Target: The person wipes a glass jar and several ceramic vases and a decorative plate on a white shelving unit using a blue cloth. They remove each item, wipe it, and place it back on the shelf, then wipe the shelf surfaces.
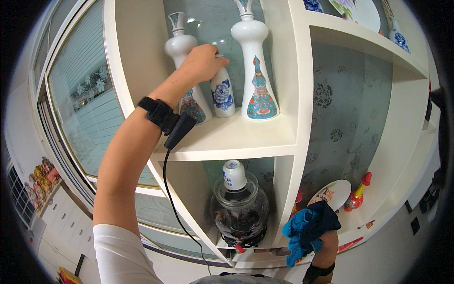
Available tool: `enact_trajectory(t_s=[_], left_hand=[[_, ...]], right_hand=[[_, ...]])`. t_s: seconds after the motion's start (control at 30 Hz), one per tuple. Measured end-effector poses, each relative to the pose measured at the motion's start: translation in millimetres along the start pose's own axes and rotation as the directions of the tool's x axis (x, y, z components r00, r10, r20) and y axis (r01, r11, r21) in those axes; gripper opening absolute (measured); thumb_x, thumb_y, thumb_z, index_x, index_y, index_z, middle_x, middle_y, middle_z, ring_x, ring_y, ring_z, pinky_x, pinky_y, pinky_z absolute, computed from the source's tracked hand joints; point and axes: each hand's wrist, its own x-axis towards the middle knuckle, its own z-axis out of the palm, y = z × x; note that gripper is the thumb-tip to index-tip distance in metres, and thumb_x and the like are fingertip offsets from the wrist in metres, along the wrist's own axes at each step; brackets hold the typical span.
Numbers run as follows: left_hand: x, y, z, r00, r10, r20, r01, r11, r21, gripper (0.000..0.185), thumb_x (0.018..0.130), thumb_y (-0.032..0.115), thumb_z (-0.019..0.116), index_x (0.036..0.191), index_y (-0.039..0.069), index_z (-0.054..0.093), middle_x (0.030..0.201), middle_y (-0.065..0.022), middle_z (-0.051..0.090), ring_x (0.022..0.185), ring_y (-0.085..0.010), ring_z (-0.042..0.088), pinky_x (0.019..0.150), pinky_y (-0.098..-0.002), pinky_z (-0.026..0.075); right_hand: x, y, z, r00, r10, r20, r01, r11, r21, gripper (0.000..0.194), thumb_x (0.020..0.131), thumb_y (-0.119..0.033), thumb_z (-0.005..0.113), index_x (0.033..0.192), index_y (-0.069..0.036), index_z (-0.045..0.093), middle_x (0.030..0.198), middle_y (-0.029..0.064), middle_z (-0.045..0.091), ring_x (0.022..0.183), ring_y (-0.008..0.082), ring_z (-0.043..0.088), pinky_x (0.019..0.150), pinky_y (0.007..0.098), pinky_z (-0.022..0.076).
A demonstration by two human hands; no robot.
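Note:
My left hand (205,64) grips the top of a small white porcelain bottle (222,93) with a blue peony, standing on the upper shelf (248,136). Its mouth is partly hidden by my fingers. A tall white vase (254,67) with a turquoise floral panel stands to its right. Its matching vase (179,44) is on the left, partly covered by my forearm. Lower right, my right hand (312,230) is largely hidden by a bunched blue and dark navy cloth (306,225). It is in front of the right-hand compartment, near an oval decorated plate (331,195).
Below the shelf, a glass jar (239,209) with dark contents and a red tap bears an upturned white cup (234,175). A red-and-yellow vase (357,193) stands beside the plate. A black cable (173,204) hangs from my left wrist. A glass sliding door (81,88) is at left.

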Motion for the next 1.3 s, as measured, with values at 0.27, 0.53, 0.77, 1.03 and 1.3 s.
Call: enact_trajectory(t_s=[0.27,0.53,0.77,1.03,1.3], left_hand=[[2,-1,3,1.000,0.018,0.012,-0.018,1.000,0.025,0.041,0.089,0.027,0.066,0.107,-0.010,0.066,0.080,-0.0202,0.069,0.062,-0.0246,0.067,0.060,-0.0367,0.055],[3,2,-1,0.999,0.016,0.037,-0.021,0.990,0.139,0.048,0.089,0.033,0.065,0.108,-0.011,0.065,0.085,-0.0244,0.070,0.071,-0.0306,0.070,0.067,-0.0402,0.055],[-5,17,-10,0.997,-0.054,-0.049,0.062,0.979,0.193,0.063,0.088,0.044,0.065,0.115,-0.013,0.062,0.104,-0.0312,0.067,0.096,-0.0372,0.069,0.085,-0.0408,0.054],[-9,25,-26,1.000,0.026,-0.015,-0.021,0.962,0.273,0.058,0.089,0.042,0.066,0.112,-0.012,0.062,0.089,-0.0247,0.070,0.068,-0.0280,0.070,0.065,-0.0387,0.056],[-2,12,-16,0.983,-0.104,0.149,0.121,0.986,-0.115,0.037,0.090,0.024,0.065,0.099,-0.012,0.061,0.067,-0.0142,0.065,0.047,-0.0177,0.062,0.043,-0.0310,0.050]], right_hand=[[1,1,-1,1.000,0.023,0.012,-0.024,1.000,0.018,0.052,0.087,-0.040,0.070,0.126,-0.007,0.057,0.113,0.0092,0.067,0.100,0.0191,0.067,0.090,0.0366,0.0566],[3,1,-1,0.999,0.028,0.016,-0.028,0.999,0.031,0.051,0.088,-0.039,0.069,0.126,-0.007,0.057,0.113,0.0091,0.067,0.100,0.0190,0.067,0.090,0.0366,0.0568],[16,-2,-3,1.000,-0.020,-0.008,0.020,1.000,0.015,0.051,0.088,-0.037,0.069,0.127,-0.007,0.057,0.113,0.0098,0.067,0.100,0.0200,0.067,0.090,0.0373,0.0567],[27,-3,-4,0.996,-0.083,-0.034,0.083,0.997,0.001,0.050,0.087,-0.035,0.069,0.127,-0.007,0.057,0.113,0.0105,0.067,0.101,0.0212,0.067,0.090,0.0380,0.0567],[28,-1,-9,0.992,-0.112,-0.052,0.111,0.994,-0.005,0.050,0.087,-0.033,0.069,0.127,-0.008,0.057,0.112,0.0112,0.067,0.102,0.0224,0.067,0.090,0.0387,0.0566]])
